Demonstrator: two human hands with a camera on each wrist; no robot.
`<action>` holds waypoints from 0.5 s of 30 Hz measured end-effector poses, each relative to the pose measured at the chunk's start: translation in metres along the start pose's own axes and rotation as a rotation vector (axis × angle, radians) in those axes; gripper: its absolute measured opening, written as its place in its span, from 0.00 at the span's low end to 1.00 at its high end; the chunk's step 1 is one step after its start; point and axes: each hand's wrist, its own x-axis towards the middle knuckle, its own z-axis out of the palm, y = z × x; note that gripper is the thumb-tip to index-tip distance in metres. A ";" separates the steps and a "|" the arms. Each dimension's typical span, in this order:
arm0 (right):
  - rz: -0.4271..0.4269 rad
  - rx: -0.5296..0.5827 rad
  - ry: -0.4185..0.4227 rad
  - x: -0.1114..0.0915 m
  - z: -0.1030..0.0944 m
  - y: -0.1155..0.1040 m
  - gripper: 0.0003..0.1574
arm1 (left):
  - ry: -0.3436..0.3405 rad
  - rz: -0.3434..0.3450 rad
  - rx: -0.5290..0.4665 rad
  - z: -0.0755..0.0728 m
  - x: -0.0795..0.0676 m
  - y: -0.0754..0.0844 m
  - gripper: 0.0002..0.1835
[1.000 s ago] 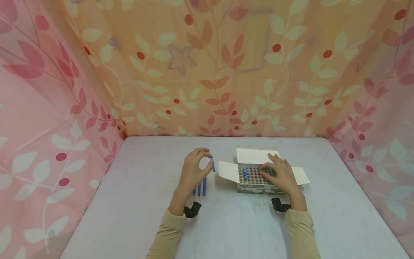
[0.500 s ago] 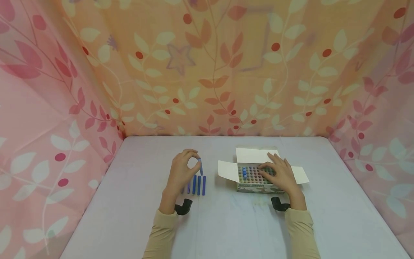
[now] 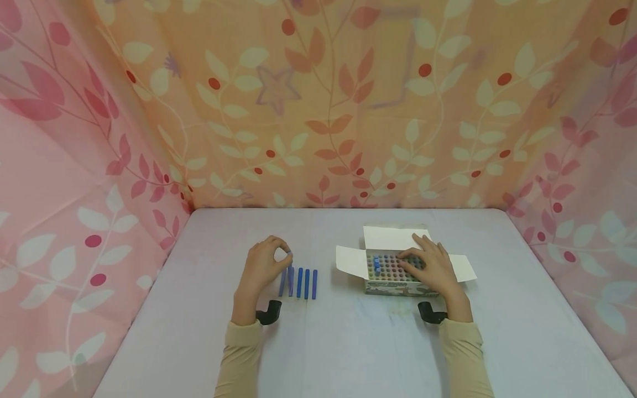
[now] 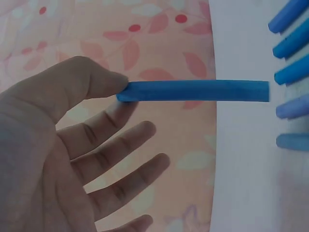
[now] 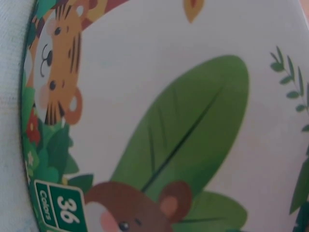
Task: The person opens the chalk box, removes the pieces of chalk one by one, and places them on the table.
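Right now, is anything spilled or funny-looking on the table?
Nothing looks spilled. One oddity: a few blue pieces near the left end of the open box seem to stick up instead of sitting level. Loose blue sticks lie in a row.

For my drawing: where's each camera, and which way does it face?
Head: worn there, facing forward and down at the open box; left hand, right hand, sleeves show.
Left wrist: worn there, facing the left hand pinching a stick.
Right wrist: worn there, facing printed animals; no hand shows.
Head and left wrist share the left hand.
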 end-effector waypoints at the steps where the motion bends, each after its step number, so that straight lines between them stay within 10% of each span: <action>1: 0.000 0.001 0.000 0.000 0.000 0.000 0.11 | -0.018 -0.018 0.008 -0.001 0.000 -0.002 0.06; 15: -0.001 0.002 0.006 0.000 0.001 0.001 0.11 | -0.212 -0.138 0.082 -0.010 -0.009 -0.026 0.08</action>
